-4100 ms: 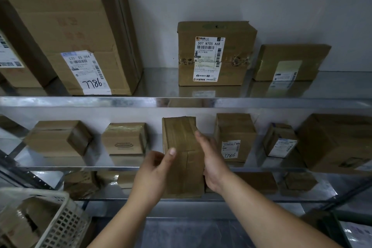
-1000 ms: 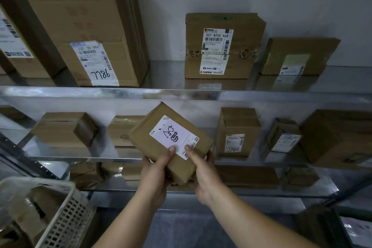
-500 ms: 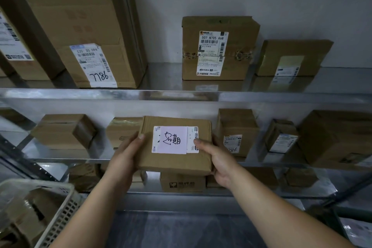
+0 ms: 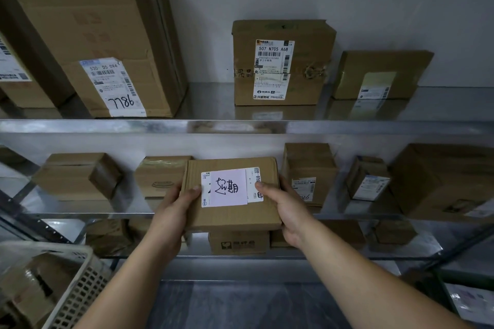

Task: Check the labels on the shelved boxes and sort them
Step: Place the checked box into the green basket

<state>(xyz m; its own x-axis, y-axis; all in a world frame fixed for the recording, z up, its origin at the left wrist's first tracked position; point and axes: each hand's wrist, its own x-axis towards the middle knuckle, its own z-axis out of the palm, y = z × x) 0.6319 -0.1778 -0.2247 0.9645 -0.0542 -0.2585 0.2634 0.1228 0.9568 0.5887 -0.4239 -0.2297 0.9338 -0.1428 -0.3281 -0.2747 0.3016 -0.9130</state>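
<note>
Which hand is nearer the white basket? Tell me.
Left. The left hand grips the held box on the side toward the basket; the right hand grips the opposite side, farther away.

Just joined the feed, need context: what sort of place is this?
Likely a parcel storeroom: shiny metal shelving, barcode-labelled parcels like the tall brown cardboard box marked 7786 and the flat brown cardboard box being held, plus a white plastic lattice basket.

A pink note (image 4: 228, 187) on the held box (image 4: 230, 218) bears handwritten characters, the second perhaps 期. The upper box (image 4: 310, 43) right above it is labelled "507 N705 A68"; the big box (image 4: 107, 21) up-left of it, "530- D5 094" with upside-down handwritten "7786".
</note>
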